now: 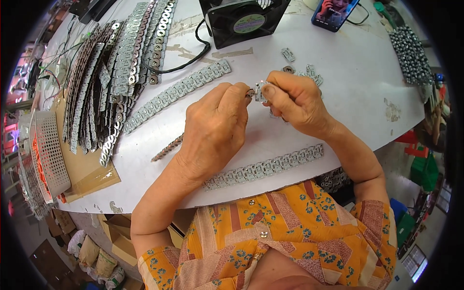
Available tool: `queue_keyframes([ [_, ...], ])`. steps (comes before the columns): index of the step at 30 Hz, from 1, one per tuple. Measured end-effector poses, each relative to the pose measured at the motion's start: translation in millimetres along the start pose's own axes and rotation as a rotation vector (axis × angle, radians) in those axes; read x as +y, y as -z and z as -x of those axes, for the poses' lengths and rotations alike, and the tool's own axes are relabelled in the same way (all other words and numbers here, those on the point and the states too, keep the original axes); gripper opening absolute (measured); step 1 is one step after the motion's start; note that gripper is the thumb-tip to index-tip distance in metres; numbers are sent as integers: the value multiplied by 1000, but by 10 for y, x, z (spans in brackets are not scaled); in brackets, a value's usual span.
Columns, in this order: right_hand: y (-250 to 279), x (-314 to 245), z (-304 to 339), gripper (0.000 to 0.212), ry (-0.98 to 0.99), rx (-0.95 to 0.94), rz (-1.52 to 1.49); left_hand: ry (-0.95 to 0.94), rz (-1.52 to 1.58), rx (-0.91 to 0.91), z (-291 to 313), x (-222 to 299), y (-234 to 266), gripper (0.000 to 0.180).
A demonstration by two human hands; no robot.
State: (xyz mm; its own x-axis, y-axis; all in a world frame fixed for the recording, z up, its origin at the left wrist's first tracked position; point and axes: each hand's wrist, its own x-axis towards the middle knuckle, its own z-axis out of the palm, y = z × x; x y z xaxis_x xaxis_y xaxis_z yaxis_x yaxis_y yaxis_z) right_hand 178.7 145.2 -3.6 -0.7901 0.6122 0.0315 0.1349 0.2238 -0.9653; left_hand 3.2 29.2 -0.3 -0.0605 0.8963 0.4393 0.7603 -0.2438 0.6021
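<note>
My left hand (217, 123) is closed round a strip of linked metal pieces (167, 148), whose tail sticks out past the wrist side onto the table. Between thumb and fingers, my right hand (300, 102) pinches a small silver metal link (261, 90). The link meets the strip's end at my left fingertips; whether the two are joined I cannot tell. Loose metal links (314, 75) lie just beyond my right hand. One finished-looking link strip (266, 166) rests near the table's front edge, and another link strip (179, 92) lies slantwise left of my left hand.
A large pile of link strips (104, 82) covers the table's left side, partly on cardboard (92, 181). Beside it stands a white perforated basket (50, 150). A black fan (244, 24) with its cable and a phone (334, 13) stand at the back. Silver parts (410, 55) hang far right.
</note>
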Motion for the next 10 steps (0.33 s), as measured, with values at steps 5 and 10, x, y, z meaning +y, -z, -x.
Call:
queue_keyframes([
  [5, 30, -63, -5, 32, -120, -9, -145, -41, 16, 99, -3, -16, -38, 19],
  [10, 30, -27, -4, 35, -142, 16, -154, -35, 34, 18, 12, 27, -56, 22],
])
